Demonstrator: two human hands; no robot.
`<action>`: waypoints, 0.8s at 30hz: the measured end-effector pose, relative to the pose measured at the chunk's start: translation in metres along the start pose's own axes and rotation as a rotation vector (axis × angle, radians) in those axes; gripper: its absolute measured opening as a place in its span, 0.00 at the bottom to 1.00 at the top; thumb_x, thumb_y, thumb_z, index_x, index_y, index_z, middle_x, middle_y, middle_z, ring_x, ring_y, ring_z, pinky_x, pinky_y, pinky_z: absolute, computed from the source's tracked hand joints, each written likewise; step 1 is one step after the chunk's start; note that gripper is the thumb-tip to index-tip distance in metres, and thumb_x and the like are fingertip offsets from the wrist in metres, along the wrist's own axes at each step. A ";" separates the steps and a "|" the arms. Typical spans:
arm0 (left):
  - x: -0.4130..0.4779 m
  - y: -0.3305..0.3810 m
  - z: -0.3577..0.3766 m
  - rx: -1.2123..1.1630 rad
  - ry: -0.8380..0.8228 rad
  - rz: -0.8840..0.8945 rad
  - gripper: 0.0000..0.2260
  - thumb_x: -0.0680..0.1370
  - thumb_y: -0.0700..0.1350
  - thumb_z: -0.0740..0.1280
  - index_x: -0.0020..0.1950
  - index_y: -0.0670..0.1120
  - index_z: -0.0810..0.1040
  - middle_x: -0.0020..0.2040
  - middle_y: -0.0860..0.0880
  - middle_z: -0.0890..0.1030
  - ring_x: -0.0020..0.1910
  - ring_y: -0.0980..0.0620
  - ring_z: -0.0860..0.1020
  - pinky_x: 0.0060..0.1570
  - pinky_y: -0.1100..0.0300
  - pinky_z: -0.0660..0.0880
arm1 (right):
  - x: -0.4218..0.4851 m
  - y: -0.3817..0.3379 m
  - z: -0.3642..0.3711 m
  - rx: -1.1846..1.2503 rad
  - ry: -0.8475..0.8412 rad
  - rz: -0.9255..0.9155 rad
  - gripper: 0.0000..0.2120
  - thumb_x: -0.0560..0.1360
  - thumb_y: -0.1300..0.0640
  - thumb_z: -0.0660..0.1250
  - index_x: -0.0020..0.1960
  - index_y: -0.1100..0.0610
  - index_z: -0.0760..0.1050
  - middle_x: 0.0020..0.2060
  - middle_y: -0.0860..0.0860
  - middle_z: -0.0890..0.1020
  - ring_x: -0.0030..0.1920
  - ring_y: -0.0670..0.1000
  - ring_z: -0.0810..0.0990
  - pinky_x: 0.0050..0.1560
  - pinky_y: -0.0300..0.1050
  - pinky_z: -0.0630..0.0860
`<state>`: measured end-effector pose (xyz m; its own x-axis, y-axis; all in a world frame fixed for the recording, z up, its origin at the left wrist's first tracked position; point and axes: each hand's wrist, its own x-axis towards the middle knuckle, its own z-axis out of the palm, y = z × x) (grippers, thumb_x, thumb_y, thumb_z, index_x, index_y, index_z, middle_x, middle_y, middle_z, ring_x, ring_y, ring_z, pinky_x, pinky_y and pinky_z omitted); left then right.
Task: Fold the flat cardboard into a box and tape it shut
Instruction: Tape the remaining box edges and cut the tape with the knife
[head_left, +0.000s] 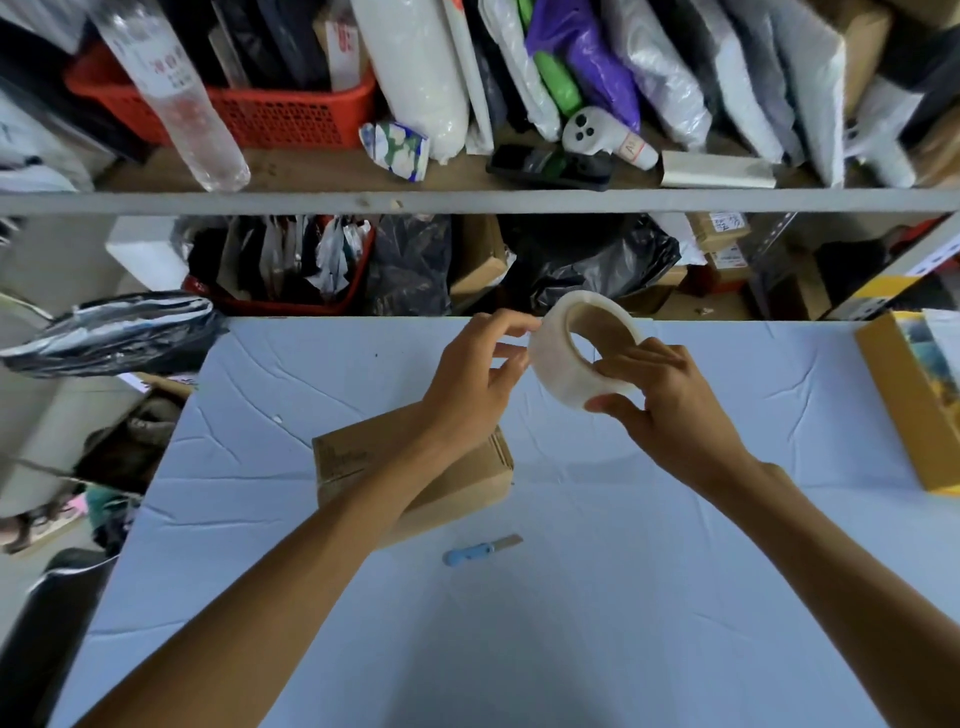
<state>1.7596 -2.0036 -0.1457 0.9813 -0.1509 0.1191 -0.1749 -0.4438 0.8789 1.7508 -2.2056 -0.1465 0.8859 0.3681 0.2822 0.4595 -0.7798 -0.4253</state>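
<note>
A brown cardboard box (467, 475), folded into shape, lies on the pale blue table (571, 597), partly hidden under my left forearm. Above the table's far edge I hold a wide roll of clear tape (563, 353). My right hand (670, 400) grips the roll from below and through its core. My left hand (478, 379) touches the roll's left side with thumb and fingertips pinched at its surface. Whether a tape end is lifted I cannot tell.
A small blue-handled cutter (480, 552) lies on the table in front of the box. A yellow box (914, 410) sits at the right edge. Cluttered shelves with a red basket (270, 111), bags and parcels stand behind the table.
</note>
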 end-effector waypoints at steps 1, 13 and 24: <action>0.001 -0.002 -0.002 0.003 0.003 0.007 0.10 0.79 0.41 0.64 0.60 0.42 0.75 0.61 0.46 0.76 0.57 0.51 0.78 0.52 0.62 0.79 | -0.001 0.000 0.000 0.003 -0.008 -0.001 0.13 0.68 0.63 0.76 0.52 0.60 0.82 0.48 0.54 0.85 0.50 0.59 0.78 0.51 0.49 0.67; 0.006 -0.032 -0.016 0.152 -0.103 0.043 0.03 0.77 0.39 0.68 0.44 0.45 0.78 0.39 0.54 0.80 0.40 0.61 0.79 0.43 0.73 0.75 | 0.004 0.001 0.000 0.131 -0.301 0.244 0.08 0.76 0.54 0.68 0.49 0.58 0.79 0.38 0.51 0.75 0.37 0.54 0.73 0.32 0.36 0.64; 0.019 -0.032 -0.017 0.134 0.002 -0.040 0.08 0.74 0.50 0.72 0.42 0.46 0.78 0.34 0.50 0.78 0.34 0.59 0.75 0.34 0.71 0.72 | 0.004 -0.017 0.007 0.227 -0.275 0.333 0.12 0.78 0.51 0.64 0.39 0.56 0.71 0.31 0.49 0.74 0.33 0.52 0.72 0.31 0.44 0.62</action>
<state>1.7856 -1.9772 -0.1637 0.9879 -0.1286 0.0865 -0.1445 -0.5631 0.8136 1.7468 -2.1871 -0.1446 0.9571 0.2611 -0.1253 0.1234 -0.7591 -0.6392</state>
